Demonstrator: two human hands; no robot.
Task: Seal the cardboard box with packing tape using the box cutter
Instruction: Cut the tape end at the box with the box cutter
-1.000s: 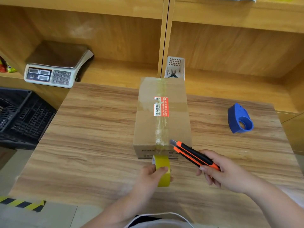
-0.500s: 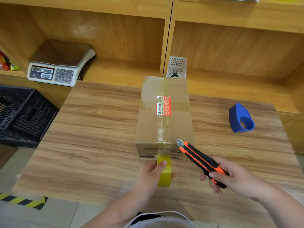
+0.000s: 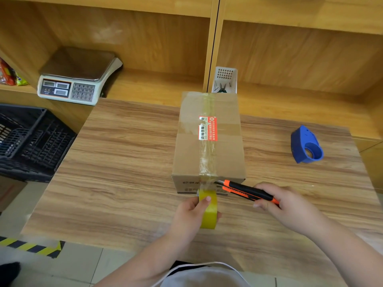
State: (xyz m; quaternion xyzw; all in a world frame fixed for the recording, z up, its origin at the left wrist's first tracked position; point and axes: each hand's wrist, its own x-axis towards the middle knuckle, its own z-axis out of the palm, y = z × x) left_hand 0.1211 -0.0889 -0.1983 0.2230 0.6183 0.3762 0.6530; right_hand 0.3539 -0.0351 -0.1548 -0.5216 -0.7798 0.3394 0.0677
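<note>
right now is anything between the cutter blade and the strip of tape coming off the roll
Nothing visible blocks it. The orange and black box cutter in the right hand has its tip right at the clear tape strip stretched from the brown cardboard box to the yellow tape roll held by the left hand.

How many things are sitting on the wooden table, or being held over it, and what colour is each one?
Brown: 1, the cardboard box
Yellow: 1, the tape roll in the left hand
Orange and black: 1, the box cutter in the right hand
Blue: 1, the tape dispenser
Total: 4 things
</note>
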